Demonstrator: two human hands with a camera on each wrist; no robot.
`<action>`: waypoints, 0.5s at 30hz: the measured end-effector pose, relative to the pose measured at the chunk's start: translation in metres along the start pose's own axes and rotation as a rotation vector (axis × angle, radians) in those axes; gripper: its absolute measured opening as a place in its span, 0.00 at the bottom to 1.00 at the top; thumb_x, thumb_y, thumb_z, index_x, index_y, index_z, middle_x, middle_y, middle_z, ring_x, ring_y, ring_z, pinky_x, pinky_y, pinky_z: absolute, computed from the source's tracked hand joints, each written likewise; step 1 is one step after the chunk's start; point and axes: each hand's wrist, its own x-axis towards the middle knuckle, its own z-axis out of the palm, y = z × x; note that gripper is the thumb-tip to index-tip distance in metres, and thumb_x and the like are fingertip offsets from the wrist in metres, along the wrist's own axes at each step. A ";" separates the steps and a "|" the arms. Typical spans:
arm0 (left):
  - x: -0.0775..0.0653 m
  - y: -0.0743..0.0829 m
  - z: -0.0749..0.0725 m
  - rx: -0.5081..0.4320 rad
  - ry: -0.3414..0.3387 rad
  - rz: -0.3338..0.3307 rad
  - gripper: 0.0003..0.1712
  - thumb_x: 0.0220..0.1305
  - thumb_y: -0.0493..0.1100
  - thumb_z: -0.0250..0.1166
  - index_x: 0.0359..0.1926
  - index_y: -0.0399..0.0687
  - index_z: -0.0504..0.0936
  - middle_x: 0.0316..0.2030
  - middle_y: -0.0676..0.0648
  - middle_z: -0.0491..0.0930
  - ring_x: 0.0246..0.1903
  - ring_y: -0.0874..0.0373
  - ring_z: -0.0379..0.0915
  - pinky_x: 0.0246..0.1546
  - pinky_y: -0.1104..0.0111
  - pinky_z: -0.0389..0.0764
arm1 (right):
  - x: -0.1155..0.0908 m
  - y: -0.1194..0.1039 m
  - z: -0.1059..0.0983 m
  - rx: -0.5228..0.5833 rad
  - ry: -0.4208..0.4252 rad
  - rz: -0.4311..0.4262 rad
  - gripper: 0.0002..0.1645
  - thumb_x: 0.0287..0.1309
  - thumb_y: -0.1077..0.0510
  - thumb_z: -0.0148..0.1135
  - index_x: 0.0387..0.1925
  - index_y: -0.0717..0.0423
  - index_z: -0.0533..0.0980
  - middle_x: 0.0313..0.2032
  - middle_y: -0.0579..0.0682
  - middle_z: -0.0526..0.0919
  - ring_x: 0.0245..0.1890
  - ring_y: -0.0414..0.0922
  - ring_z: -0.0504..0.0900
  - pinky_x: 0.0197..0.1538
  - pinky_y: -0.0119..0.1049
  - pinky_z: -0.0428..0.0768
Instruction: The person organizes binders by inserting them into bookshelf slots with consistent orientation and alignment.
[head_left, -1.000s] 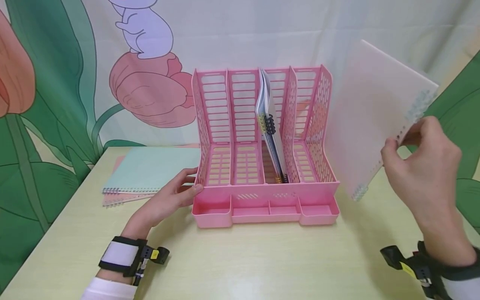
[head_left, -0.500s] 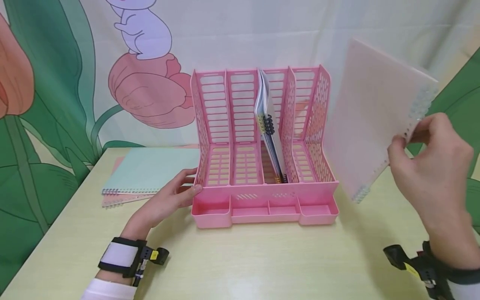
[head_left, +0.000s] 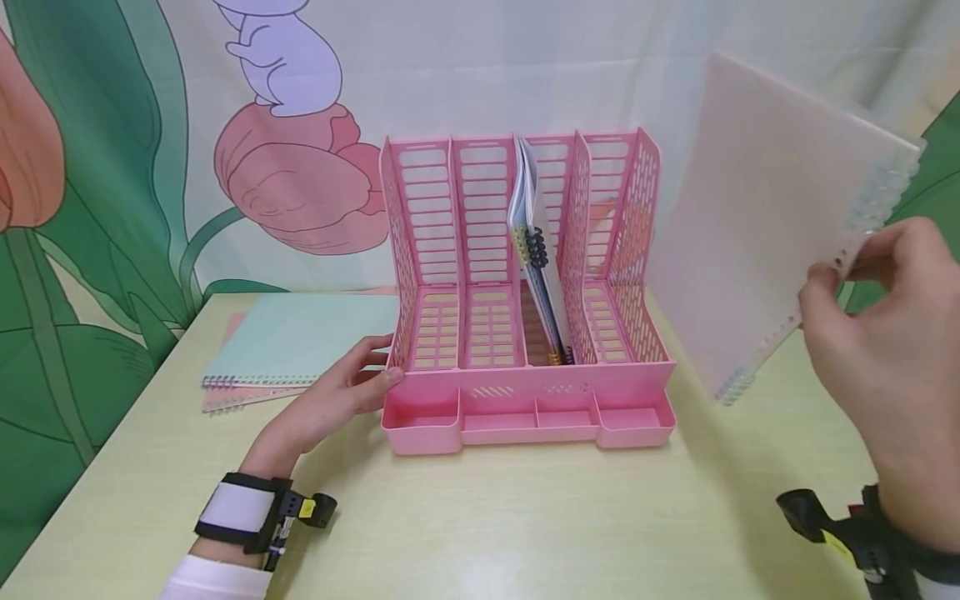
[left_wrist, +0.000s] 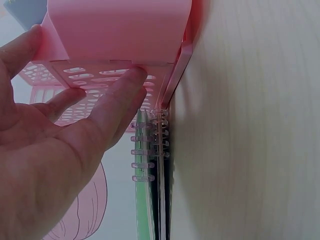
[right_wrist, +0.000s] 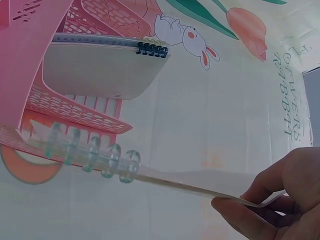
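My left hand (head_left: 345, 387) rests on the left side of a pink desk file rack (head_left: 528, 408), thumb near its front corner. In the left wrist view, fairly straight fingers (left_wrist: 117, 95) touch the rack's slotted side wall. To the right of the rack, my right hand (head_left: 888, 325) pinches a pale, translucent-covered spiral notebook (head_left: 772, 217) by its bound edge, between the clear ring clusters. The notebook is tilted and raised above the table. In the right wrist view, thumb and fingers grip its edge (right_wrist: 200, 191), with clear rings (right_wrist: 92, 155) further along.
Several spiral notebooks (head_left: 542, 250) lean in the rack's third slot from the left. Left of the rack lies a stack with a mint-green notebook (head_left: 300, 337) over a pink one (head_left: 247, 398). Small trays (head_left: 570, 423) line the rack's front. A printed curtain (head_left: 480, 67) hangs behind the table.
My right hand has moved rightward with the pale notebook, whose upper part is now higher and further right. The left hand has stayed on the rack.
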 end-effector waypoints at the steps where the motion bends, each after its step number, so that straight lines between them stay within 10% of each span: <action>1: 0.000 0.000 0.000 0.000 0.000 -0.001 0.43 0.71 0.63 0.63 0.78 0.55 0.57 0.70 0.40 0.64 0.66 0.40 0.67 0.58 0.50 0.80 | 0.000 -0.001 0.000 -0.002 -0.004 0.007 0.16 0.68 0.66 0.58 0.53 0.72 0.71 0.52 0.63 0.82 0.44 0.26 0.79 0.29 0.13 0.62; 15: 0.000 0.001 0.000 0.005 0.000 0.000 0.43 0.71 0.62 0.63 0.78 0.55 0.57 0.70 0.39 0.63 0.67 0.39 0.66 0.58 0.50 0.79 | 0.004 -0.001 0.009 0.088 0.071 -0.143 0.10 0.62 0.71 0.57 0.43 0.77 0.71 0.40 0.68 0.83 0.36 0.15 0.69 0.38 0.20 0.62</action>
